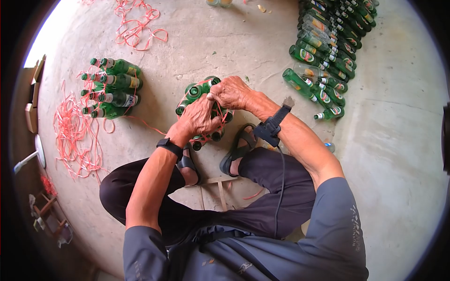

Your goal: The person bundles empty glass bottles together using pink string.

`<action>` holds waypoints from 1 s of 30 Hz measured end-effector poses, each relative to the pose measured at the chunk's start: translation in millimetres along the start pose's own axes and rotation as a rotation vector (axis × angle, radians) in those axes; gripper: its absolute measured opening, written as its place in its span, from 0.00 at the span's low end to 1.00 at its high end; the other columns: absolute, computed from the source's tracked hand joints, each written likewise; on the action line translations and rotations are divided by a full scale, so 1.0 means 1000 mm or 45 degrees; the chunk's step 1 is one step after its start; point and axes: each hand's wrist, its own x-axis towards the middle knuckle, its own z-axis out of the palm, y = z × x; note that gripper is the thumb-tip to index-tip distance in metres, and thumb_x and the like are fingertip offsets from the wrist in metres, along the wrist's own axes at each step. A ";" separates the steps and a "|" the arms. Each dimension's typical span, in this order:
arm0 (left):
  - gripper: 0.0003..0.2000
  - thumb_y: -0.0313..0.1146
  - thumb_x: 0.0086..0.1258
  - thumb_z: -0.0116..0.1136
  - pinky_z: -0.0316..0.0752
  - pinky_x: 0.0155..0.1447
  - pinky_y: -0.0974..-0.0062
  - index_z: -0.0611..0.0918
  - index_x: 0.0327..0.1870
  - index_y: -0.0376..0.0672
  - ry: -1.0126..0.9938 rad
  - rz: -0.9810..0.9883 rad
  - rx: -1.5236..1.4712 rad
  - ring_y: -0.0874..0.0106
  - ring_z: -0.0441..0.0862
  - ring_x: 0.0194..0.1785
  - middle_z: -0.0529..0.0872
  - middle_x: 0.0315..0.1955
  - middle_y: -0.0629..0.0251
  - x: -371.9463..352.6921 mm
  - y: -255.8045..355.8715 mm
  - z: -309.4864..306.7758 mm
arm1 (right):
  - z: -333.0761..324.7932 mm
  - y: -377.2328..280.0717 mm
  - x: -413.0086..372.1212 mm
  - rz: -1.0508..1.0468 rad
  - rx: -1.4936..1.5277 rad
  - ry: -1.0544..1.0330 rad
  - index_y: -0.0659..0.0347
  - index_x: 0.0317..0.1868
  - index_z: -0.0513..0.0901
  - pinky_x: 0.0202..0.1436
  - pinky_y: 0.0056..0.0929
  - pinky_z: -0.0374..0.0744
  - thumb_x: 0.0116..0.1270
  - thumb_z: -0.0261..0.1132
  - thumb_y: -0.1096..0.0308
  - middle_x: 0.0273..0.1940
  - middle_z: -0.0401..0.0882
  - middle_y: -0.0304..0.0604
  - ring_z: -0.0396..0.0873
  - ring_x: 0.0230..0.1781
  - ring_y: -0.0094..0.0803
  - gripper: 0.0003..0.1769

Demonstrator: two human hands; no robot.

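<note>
A cluster of green glass bottles (pixel 193 92) stands upright between my feet, necks up, with red plastic twine (pixel 182 103) running around and across it. My left hand (pixel 200 116) lies over the near left part of the cluster, its fingers curled in on the twine. Beside it, my right hand (pixel 230 92) is closed in a pinch on the twine at the cluster's far right edge. The two hands meet at the fingertips. They hide the middle of the cluster and most of the twine in their grip.
Left of the cluster stands a bundle of green bottles (pixel 121 82). A tangled heap of red twine (pixel 77 136) lies nearer, and looser twine (pixel 136 28) lies farther off. Many bottles (pixel 323 61) lie stacked at the far right along the wall. My sandalled foot (pixel 241 145) is close to the cluster.
</note>
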 end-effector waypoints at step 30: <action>0.20 0.49 0.60 0.64 0.73 0.38 0.56 0.73 0.42 0.45 0.109 -0.332 0.137 0.52 0.82 0.38 0.84 0.33 0.54 0.012 0.027 -0.007 | -0.022 0.031 -0.064 0.079 -0.022 -0.081 0.66 0.24 0.81 0.27 0.47 0.76 0.59 0.62 0.66 0.23 0.79 0.58 0.80 0.25 0.55 0.11</action>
